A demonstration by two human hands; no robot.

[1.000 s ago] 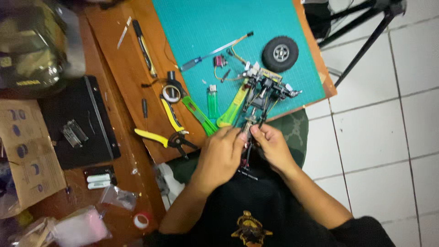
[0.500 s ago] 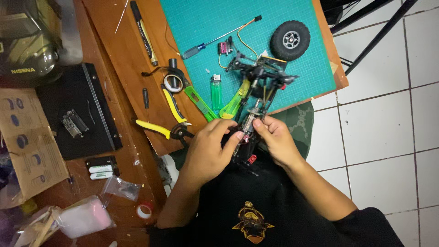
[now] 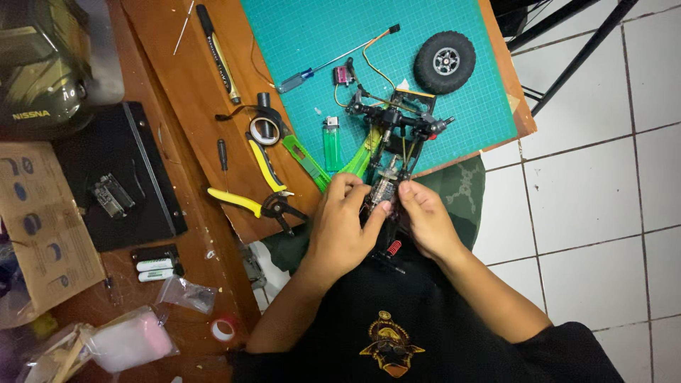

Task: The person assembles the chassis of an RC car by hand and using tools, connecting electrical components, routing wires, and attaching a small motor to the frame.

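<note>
Both hands are closed on the model car chassis (image 3: 397, 152), which overhangs the near edge of the green cutting mat (image 3: 298, 35) and reaches down toward the person's lap. The left hand (image 3: 340, 227) pinches the chassis mid-section from its left side, thumb and fingers wrapped about the metal motor or gear unit there. The right hand (image 3: 424, 220) grips the same section from the opposite side, fingertips pressed against the frame rail. What exactly lies between the fingertips is too small to tell.

Compared with a second ago, the chassis sits a little farther onto the mat and the hands have kept their hold at the same mid-section; the grip has tightened inward rather than released. Judged from this, the work on that central part is ongoing and not finished.

A loose black tyre (image 3: 445, 62) lies near the far right corner of the mat, apart from the chassis. A blue-handled screwdriver (image 3: 312, 71) lies on the mat to the left of the axle, and a green lighter (image 3: 331, 140) stands just beside the chassis on its left. Off the mat, on the wooden board (image 3: 170, 85), yellow-handled pliers (image 3: 259, 202) rest near the board's near edge, with a roll of black tape (image 3: 264, 128) and a black marker (image 3: 218, 53) farther back. None of these tools is in hand.
</note>
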